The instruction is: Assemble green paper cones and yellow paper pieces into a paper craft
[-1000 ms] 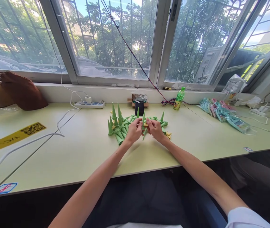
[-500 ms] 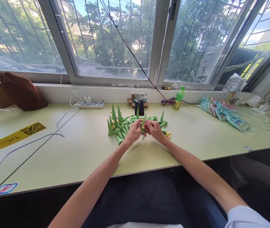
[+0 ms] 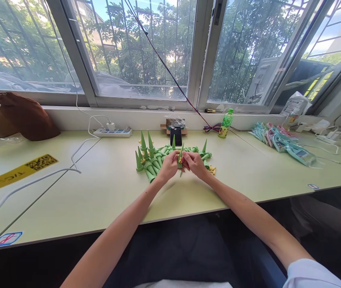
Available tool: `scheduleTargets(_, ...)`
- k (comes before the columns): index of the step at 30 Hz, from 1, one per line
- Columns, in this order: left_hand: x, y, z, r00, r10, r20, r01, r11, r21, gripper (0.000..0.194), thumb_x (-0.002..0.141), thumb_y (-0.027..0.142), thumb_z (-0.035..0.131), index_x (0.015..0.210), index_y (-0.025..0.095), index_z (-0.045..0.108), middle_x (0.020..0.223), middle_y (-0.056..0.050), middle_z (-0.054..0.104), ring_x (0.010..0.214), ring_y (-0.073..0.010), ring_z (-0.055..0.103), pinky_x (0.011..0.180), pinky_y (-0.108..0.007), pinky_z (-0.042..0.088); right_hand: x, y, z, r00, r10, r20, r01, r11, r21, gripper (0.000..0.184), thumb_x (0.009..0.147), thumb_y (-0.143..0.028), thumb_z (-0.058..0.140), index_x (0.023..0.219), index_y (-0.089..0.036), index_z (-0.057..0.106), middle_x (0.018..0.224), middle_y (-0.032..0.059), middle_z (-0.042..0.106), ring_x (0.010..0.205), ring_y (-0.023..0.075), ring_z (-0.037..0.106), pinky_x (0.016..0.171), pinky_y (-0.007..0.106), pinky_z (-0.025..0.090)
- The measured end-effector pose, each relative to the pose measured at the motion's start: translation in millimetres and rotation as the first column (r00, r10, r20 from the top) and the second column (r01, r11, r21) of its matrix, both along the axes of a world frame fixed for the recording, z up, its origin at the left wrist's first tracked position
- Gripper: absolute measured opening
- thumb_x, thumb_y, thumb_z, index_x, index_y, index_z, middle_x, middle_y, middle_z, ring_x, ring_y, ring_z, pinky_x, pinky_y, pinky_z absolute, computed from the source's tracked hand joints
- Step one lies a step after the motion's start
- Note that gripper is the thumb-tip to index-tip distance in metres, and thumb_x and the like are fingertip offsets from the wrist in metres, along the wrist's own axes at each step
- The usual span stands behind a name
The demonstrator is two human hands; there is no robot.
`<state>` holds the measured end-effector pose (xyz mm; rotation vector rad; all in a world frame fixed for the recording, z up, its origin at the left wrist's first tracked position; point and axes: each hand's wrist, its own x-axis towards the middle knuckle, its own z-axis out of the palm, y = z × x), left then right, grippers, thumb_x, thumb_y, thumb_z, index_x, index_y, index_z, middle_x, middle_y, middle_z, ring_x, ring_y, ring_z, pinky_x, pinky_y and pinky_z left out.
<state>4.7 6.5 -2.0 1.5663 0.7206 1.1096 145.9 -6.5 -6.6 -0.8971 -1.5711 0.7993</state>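
Both hands meet over the middle of the pale green table [image 3: 104,192]. My left hand [image 3: 169,165] and my right hand [image 3: 194,164] pinch the same green cone-shaped plastic spike [image 3: 180,156], which points upward between them and carries a small yellow piece. Just behind the hands is a pile of green spikes [image 3: 154,158]; some stand upright, others lie flat. A few small yellow parts [image 3: 212,170] lie to the right of my right hand.
A black phone [image 3: 176,136] leans at the back. A green bottle [image 3: 227,124] stands at the windowsill, a white power strip [image 3: 113,131] with cables to the left, a brown bag [image 3: 23,116] far left, and teal and pink packets [image 3: 281,142] at right.
The hands stayed together on the green spike; it now stands more upright between the fingers, and the fingers shifted slightly.
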Motion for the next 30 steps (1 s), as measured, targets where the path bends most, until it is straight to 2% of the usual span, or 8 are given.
scheduleTargets(10,1.9,-1.4,1.3,1.000,-0.013,0.007,0.013,0.999,0.032,0.023,0.096,0.029,0.047,0.104,0.016,0.063,0.069,-0.002,0.065,0.058,-0.0149,0.068,0.053,-0.029,0.061,-0.2,0.5,0.2,0.999,-0.036,-0.014,0.036,0.999,-0.016,0.063,0.085,-0.080,0.049,0.058,-0.023,0.050,0.039,-0.0035,0.042,0.035,0.0112,0.037,0.040,0.029,0.036)
scheduleTargets(16,3.1,-3.1,3.4,0.999,0.000,0.038,0.000,1.000,-0.013,0.020,0.093,0.027,0.047,0.097,0.015,0.064,0.071,-0.002,0.062,0.056,-0.0141,0.065,0.051,-0.028,0.060,1.4,5.1,-4.0,0.999,-0.036,-0.036,0.035,0.999,-0.031,0.060,0.086,-0.076,0.053,0.058,-0.023,0.048,0.042,-0.0032,0.044,0.035,0.0107,0.037,0.037,0.029,0.030)
scheduleTargets(21,2.5,-6.0,6.6,0.998,-0.004,0.058,0.006,0.999,-0.047,0.021,0.092,0.029,0.049,0.098,0.015,0.064,0.076,-0.004,0.066,0.060,-0.0150,0.066,0.052,-0.028,0.060,1.3,4.9,-3.3,0.999,-0.053,-0.001,0.053,0.998,-0.031,0.061,0.086,-0.076,0.053,0.058,-0.023,0.047,0.044,-0.0024,0.047,0.036,0.0111,0.040,0.037,0.029,0.032)
scheduleTargets(26,2.1,-7.3,8.2,0.999,0.000,0.054,0.002,0.999,-0.036,0.025,0.093,0.039,0.052,0.097,0.017,0.062,0.078,-0.003,0.064,0.064,-0.0151,0.066,0.052,-0.026,0.059,1.1,4.3,-2.8,0.999,-0.036,-0.023,0.036,0.999,-0.006,0.060,0.086,-0.074,0.055,0.057,-0.023,0.048,0.045,-0.0025,0.046,0.036,0.0111,0.041,0.038,0.029,0.033)
scheduleTargets(30,3.2,-7.9,7.8,0.998,-0.008,0.067,0.008,1.000,-0.009,0.032,0.092,0.049,0.056,0.089,0.018,0.058,0.073,-0.002,0.058,0.062,-0.0158,0.066,0.049,-0.027,0.059,0.9,4.1,-2.7,0.999,-0.028,-0.038,0.028,1.000,-0.003,0.059,0.085,-0.074,0.057,0.057,-0.023,0.047,0.044,-0.0033,0.044,0.037,0.0109,0.041,0.038,0.028,0.035)
